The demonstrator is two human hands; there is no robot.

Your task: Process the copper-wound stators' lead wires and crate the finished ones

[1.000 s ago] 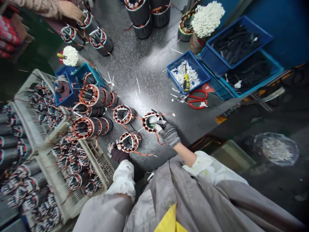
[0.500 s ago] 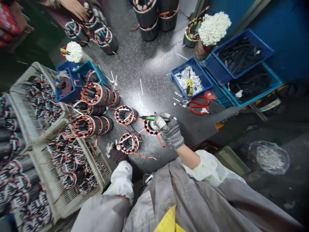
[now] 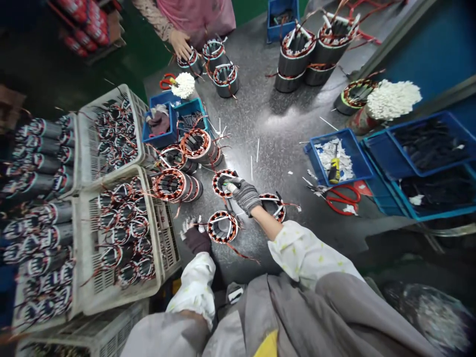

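My right hand (image 3: 244, 194), in a grey striped glove with whitish fingertips, is closed around a marker pen (image 3: 233, 181), mostly hidden by the fingers. It is over a stator core (image 3: 218, 191) wound with copper-coloured wire. My left hand (image 3: 197, 239), in a dark glove with pale fingertips, is palm down with fingers apart, just left of another wound stator (image 3: 222, 241) with white strips across its top. A third stator (image 3: 277, 213) stands to the right, partly behind my right forearm.
Stacked stators (image 3: 169, 186) stand left of my hands, beside pale plastic crates (image 3: 158, 248) of wound parts. A blue bin (image 3: 366, 171) of white scraps and red-handled scissors (image 3: 344, 199) lie right. Across the table, a co-worker's hand (image 3: 181, 45) rests on a stator.
The view has swung, shifting the scene right. My right hand has moved the marker from the right-hand stator to the upper-left one. My left hand has drawn slightly away from the near stator.
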